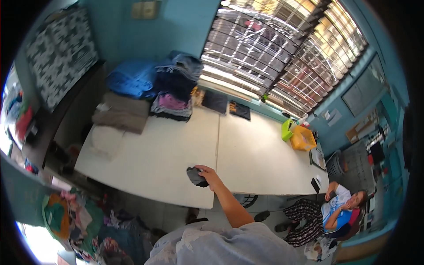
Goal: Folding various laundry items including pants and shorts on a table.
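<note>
My right hand reaches over the front edge of the white table, its fingers closed on a small folded dark grey cloth. My left hand is out of view. At the table's far left lie a brown-grey folded cloth and a white cloth. Behind them are a blue bundle and a stack of folded clothes, with denim on top. Two dark folded pieces, one larger and one smaller, lie along the back edge by the window.
A yellow basket, a green holder, a clipboard and a phone are at the table's right end. A seated person is beyond its right front corner. Heaped clothes lie at lower left.
</note>
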The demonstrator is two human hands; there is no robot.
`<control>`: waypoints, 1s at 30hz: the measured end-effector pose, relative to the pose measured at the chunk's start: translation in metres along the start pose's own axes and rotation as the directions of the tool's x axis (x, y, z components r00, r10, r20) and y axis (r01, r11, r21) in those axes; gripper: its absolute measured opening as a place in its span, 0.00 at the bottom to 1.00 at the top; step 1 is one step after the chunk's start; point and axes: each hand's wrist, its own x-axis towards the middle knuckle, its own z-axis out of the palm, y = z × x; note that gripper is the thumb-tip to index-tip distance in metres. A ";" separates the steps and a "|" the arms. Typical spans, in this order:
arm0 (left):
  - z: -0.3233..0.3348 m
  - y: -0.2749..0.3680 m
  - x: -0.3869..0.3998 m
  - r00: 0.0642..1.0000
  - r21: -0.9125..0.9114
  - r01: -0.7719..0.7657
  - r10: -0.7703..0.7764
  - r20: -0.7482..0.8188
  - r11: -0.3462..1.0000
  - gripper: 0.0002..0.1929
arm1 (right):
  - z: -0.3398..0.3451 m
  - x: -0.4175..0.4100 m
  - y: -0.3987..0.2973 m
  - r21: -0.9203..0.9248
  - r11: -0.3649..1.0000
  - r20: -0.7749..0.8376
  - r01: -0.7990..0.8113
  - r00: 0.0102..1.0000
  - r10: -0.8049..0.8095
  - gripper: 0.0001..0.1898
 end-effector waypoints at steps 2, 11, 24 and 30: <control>0.009 0.048 0.022 0.997 -0.134 -0.025 0.035 0.075 0.991 0.34 | -0.052 0.019 0.002 0.032 0.998 -0.152 0.045 0.988 -0.040 0.19; 0.003 0.234 0.027 0.940 -0.598 0.114 0.109 0.324 0.793 0.32 | -0.250 0.122 -0.078 0.004 0.938 -0.535 0.347 0.793 -0.291 0.22; 0.077 0.344 0.093 0.778 -0.858 0.506 0.383 0.497 0.086 0.26 | -0.281 0.225 -0.143 -0.101 0.912 -0.479 0.397 0.784 -0.395 0.17; 0.216 0.347 0.169 0.884 -0.147 -0.094 0.151 0.443 0.985 0.24 | -0.268 0.263 -0.195 0.013 0.943 -0.485 0.333 0.827 -0.286 0.18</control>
